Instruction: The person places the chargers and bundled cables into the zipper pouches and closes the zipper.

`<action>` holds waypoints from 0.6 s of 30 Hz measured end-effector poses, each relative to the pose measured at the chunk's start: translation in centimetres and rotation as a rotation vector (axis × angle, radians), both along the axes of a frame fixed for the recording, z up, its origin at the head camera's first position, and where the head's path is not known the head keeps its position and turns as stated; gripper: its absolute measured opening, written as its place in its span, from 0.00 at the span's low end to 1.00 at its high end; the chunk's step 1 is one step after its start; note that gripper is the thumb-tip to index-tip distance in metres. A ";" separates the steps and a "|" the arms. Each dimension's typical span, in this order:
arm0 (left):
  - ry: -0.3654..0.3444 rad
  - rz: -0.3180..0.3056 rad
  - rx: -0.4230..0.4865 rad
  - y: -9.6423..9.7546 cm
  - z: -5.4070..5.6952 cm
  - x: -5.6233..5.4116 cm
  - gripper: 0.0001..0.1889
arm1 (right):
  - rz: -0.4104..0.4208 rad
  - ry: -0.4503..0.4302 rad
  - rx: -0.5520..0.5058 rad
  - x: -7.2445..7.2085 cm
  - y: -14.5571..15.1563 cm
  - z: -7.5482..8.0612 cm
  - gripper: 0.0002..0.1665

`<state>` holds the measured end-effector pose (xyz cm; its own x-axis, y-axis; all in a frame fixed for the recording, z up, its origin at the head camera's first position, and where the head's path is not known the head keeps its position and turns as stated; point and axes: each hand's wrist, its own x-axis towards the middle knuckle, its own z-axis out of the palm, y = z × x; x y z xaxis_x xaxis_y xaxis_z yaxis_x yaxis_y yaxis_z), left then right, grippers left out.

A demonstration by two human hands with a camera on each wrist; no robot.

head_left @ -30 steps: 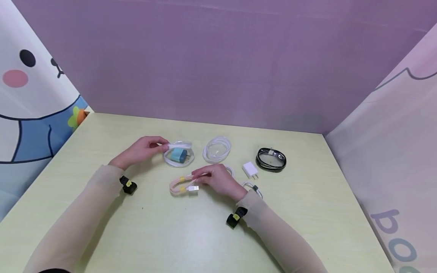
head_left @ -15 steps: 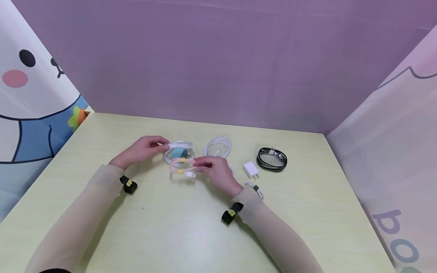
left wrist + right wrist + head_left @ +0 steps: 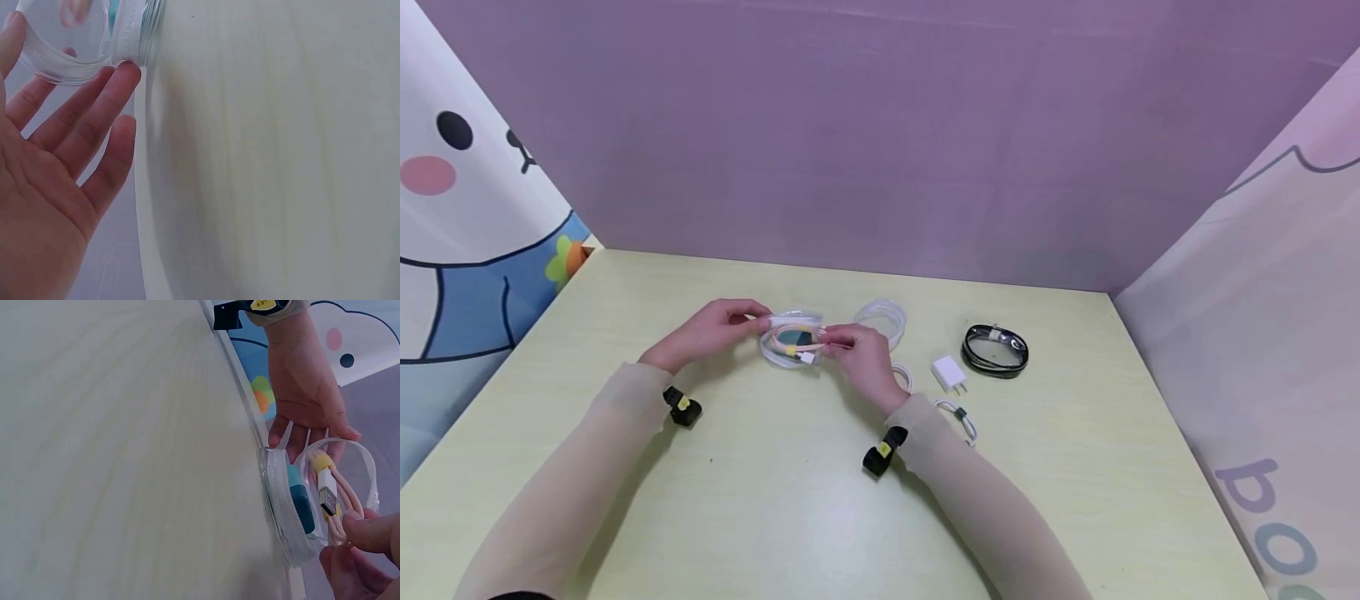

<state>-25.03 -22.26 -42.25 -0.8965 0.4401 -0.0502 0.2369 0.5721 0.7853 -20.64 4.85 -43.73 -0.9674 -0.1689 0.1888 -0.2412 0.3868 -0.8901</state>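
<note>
A round clear pouch [image 3: 780, 360] with a white zipper sits on the table with its lid raised, a teal plug adapter [image 3: 301, 503] inside. My left hand [image 3: 715, 327] holds the edge of its lid between thumb and fingers. Between thumb and fingertips, my right hand [image 3: 861, 357] pinches a coiled pink cable [image 3: 351, 490] bound with yellow ties, its white USB plug [image 3: 327, 492] hanging free. The coil is at the pouch's opening and overlaps the adapter in the head view.
Right of the pouch lie a white ring-shaped coil [image 3: 891, 314], a small pale coil [image 3: 901, 377] partly behind the right hand, a white plug adapter [image 3: 950, 372], a white cable [image 3: 962, 417] with a dark tie, and a coiled black cable [image 3: 995, 351]. A purple backdrop [image 3: 865, 150] stands behind the table.
My right hand has lifted the pink cable off the table and carried it away from me to the opened pouch. The left hand stays at the pouch's lid.
</note>
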 end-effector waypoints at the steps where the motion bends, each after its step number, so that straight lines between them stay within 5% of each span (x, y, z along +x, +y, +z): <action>1: -0.002 0.001 0.002 0.0 0.0 0.1 0.22 | -0.008 -0.001 0.003 -0.1 -0.1 -0.1 0.07; 18: -0.025 -0.003 0.042 0.2 0.0 0.0 0.24 | -0.010 -0.011 0.107 -1.1 -1.4 -0.2 0.08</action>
